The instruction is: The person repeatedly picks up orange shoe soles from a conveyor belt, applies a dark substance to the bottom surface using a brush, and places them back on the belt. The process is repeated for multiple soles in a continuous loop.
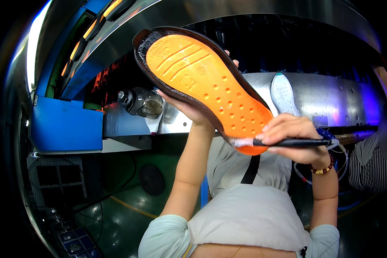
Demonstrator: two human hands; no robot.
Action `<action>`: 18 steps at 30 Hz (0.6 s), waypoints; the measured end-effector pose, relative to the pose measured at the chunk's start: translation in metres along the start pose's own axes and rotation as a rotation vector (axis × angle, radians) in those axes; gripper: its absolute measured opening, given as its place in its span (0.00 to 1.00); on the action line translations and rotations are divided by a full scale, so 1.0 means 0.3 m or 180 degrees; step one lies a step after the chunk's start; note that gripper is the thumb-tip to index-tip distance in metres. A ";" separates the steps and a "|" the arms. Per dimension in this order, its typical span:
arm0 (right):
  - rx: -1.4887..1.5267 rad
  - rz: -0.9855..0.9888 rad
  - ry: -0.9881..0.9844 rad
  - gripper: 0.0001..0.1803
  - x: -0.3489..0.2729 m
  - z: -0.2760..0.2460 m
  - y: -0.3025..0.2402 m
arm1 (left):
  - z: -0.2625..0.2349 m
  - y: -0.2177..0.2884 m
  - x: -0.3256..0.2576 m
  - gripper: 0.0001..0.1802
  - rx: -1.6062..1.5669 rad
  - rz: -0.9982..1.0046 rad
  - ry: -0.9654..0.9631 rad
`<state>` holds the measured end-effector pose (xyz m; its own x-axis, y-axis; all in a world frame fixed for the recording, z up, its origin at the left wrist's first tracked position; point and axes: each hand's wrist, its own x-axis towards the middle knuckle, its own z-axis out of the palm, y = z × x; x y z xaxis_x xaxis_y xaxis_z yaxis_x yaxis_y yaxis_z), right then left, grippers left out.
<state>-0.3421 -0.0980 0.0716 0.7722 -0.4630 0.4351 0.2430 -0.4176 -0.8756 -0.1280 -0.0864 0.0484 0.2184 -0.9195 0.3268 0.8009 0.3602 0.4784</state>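
Note:
A large shoe sole (193,71), orange on its face with a dark raised rim, is tilted up in front of me. My left hand (185,106) grips it by the rim, its thumb side along the near edge and fingertips showing past the far edge; the rest is hidden behind. Closed around a brush (304,143) with a black handle, my right hand (293,129) is at the sole's lower right end. The pale bristles touch the rim there.
A white sole (282,94) lies on the metal bench (339,96) beyond my hands. To the left stands a dark-topped clear bottle (139,102) near a blue housing (69,124). Orange soles (90,30) line the upper left. A thin white tube (345,157) hangs at right, beside striped cloth (373,168).

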 end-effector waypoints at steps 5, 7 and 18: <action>0.0779 0.0792 0.0644 0.11 -0.057 -0.033 0.011 | 0.012 0.019 0.008 0.56 0.0113 -0.0030 0.0114; -0.0081 0.0719 0.0419 0.10 -0.074 -0.028 0.033 | 0.002 0.024 0.009 0.56 0.0355 0.0005 0.0236; 0.2349 0.0795 0.0912 0.09 -0.101 -0.007 0.094 | 0.061 0.041 0.002 0.44 -0.0200 -0.0038 0.0074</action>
<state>-0.3598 -0.0972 0.0341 0.6992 -0.6970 0.1588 0.4839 0.2980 -0.8228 -0.1281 -0.0798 0.0694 0.2210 -0.9273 0.3020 0.8367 0.3394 0.4299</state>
